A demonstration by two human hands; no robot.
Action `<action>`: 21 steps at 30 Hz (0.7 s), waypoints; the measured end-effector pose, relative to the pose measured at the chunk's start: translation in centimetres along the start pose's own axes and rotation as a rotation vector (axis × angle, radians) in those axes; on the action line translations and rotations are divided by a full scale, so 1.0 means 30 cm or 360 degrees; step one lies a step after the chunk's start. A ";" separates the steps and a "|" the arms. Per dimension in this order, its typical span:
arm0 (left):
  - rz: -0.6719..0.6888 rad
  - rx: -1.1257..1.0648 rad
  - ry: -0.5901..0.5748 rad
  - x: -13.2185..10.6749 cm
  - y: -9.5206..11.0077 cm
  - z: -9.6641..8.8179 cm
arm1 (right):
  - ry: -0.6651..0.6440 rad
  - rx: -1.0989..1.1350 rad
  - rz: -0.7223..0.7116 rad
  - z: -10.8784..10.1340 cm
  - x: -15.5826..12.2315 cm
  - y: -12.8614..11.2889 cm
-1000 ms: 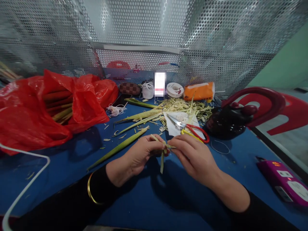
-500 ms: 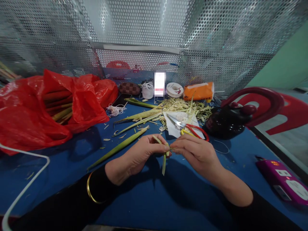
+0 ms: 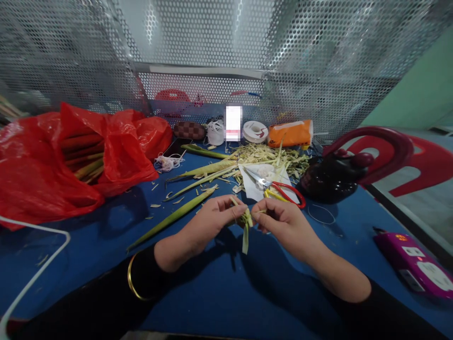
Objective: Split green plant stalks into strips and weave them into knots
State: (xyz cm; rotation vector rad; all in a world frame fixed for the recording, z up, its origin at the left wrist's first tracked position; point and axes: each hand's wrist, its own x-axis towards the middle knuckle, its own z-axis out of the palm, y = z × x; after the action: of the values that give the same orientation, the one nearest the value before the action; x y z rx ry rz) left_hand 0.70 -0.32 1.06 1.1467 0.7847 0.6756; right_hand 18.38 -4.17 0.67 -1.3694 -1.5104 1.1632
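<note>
While left hand and right hand are pinching leaf strips between fingers, hard tugging would be risking splits

Premises: a small handcraft work area; whether home or shop cannot be determined. Indications: a blue tabletop backed by perforated metal panels, with a green wall beyond at right. Red-handled scissors, a white spool and a heap of plant shreds occupy the surface. A red plastic bag of stalks sits at left; a purple power strip lies at right.
</note>
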 end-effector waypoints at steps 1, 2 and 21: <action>-0.0031 -0.0064 -0.0003 0.001 -0.002 -0.002 | 0.0008 -0.0021 -0.0016 0.001 -0.001 -0.001; -0.0065 -0.0106 0.0001 0.003 -0.005 -0.005 | 0.0013 -0.0044 -0.0035 0.002 -0.002 -0.001; 0.0041 0.0585 0.0202 -0.001 -0.012 0.010 | -0.0011 0.0134 0.0242 0.033 -0.001 0.010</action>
State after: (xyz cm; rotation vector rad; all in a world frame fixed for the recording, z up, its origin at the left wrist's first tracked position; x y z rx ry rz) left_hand 0.94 -0.59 0.78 1.4578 1.0324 0.6457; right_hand 17.52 -4.33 0.09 -1.4440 -1.3656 1.3111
